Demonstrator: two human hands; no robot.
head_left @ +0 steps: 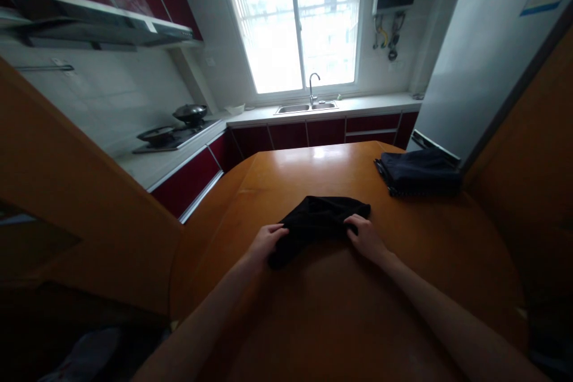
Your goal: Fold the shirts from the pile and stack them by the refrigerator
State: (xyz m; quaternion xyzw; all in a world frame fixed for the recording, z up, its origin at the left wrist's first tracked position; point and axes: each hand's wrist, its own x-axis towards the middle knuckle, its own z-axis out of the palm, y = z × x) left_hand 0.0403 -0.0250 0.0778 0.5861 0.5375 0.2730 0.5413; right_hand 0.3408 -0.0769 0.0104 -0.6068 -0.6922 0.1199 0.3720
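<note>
A crumpled piece of black cloth (320,215), which looks like a garment, lies in the middle of the wooden table (308,298). My left hand (267,241) pinches its left edge, and a dark flap droops toward me beside those fingers. At the opposite side, my right hand (363,234) has thumb and fingers closed on the cloth's right part. The fabric between the hands is bunched, so its exact kind cannot be made out. A folded stack of dark blue clothing (418,170) rests at the table's far right.
Beyond the table runs a white counter (264,113) with a double sink (293,108) under the window. Two pans, one a lidded wok (190,112), stand on the stove at the left. A fridge (483,54) rises at the right, and wooden chair backs flank the table.
</note>
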